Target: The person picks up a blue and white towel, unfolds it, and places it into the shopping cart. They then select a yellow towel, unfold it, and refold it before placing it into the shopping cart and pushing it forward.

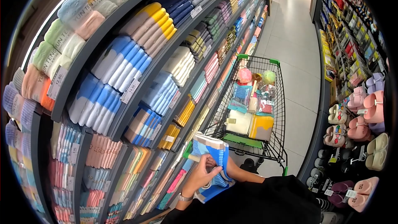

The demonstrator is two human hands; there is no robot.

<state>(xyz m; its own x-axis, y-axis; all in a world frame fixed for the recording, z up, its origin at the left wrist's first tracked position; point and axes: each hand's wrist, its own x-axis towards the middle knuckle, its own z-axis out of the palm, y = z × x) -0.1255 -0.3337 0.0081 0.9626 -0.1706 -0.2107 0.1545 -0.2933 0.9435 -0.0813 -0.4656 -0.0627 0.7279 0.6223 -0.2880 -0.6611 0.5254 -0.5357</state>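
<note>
A folded blue, white and beige striped towel [217, 153] is held up in front of me, near the cart handle. My left hand [202, 175], with a band on its wrist, has its fingers bent and pressed against the towel's near side. On the far right side of the towel, my right hand [233, 170] grips it, its fingers mostly hidden behind the cloth. Beyond stands a black wire shopping cart [283, 116] with green trim. Inside it lie a white towel [238, 123], a yellow and grey towel [262, 127], a brush-like item [252, 99] and pink and green bath puffs [244, 75].
Shelves [157, 29] of folded towels [120, 62] with price tags line the left side. To the right, slippers [358, 127] hang on a rack below packaged goods [356, 33]. A tiled aisle floor [296, 54] runs ahead, with people's legs at its far end.
</note>
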